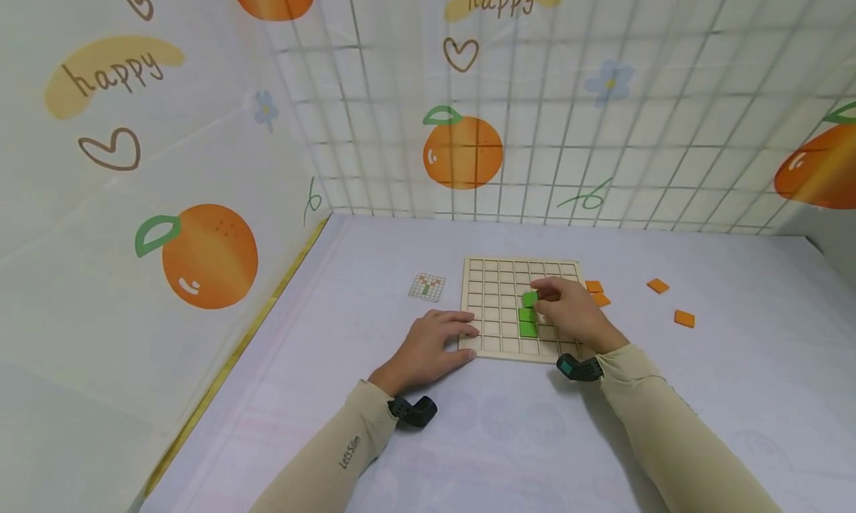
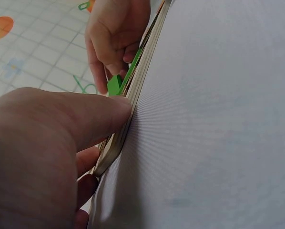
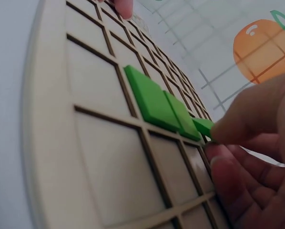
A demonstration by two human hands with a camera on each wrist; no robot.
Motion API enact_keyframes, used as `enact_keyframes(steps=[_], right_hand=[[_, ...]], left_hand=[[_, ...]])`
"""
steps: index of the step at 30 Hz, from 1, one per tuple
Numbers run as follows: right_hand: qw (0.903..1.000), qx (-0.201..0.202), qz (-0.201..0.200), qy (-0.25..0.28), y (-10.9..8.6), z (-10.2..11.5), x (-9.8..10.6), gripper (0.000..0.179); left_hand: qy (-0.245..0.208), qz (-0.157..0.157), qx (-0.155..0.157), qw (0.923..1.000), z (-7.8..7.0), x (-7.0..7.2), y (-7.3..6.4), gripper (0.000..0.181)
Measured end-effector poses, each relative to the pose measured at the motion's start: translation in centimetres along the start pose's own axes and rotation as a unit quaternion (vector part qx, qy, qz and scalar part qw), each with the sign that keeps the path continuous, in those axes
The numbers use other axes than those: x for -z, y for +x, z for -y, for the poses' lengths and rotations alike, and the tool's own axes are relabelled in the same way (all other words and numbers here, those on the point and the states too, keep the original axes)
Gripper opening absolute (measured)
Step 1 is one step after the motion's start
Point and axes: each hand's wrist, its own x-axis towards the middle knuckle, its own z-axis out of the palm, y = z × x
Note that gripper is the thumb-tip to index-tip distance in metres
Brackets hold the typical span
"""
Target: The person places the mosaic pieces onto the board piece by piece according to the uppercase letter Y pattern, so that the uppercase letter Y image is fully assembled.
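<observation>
A square wooden grid board (image 1: 491, 346) lies on the table. My right hand (image 1: 576, 316) is over its right half and pinches a green tile (image 1: 530, 299) between thumb and fingers. That tile is tilted in the right wrist view, just beyond two green tiles (image 3: 152, 102) that sit side by side in grid cells. My left hand (image 1: 431, 349) rests at the board's near left corner, fairly straight fingers over the left edge. In the left wrist view its thumb (image 2: 102, 114) touches the board's side.
A small pattern card (image 1: 426, 287) with a coloured grid lies left of the board. Two orange tiles (image 1: 594, 286) are by the board's right edge, and two more orange tiles (image 1: 684, 319) lie farther right. A printed curtain over wire mesh (image 1: 535, 149) stands behind.
</observation>
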Motion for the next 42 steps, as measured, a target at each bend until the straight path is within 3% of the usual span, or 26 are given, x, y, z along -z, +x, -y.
enact_keyframes(steps=[26,42], right_hand=[[0.9996,-0.01,-0.002,-0.026,0.52,0.15,-0.33,0.04],[0.9986,0.008,-0.003,-0.053,0.66,0.11,-0.46,0.038]], left_hand=[[-0.004,-0.003,-0.008,1.0,-0.07,0.26,0.05,0.032],[-0.007,-0.003,-0.011,0.9999,-0.3,0.38,-0.1,0.031]])
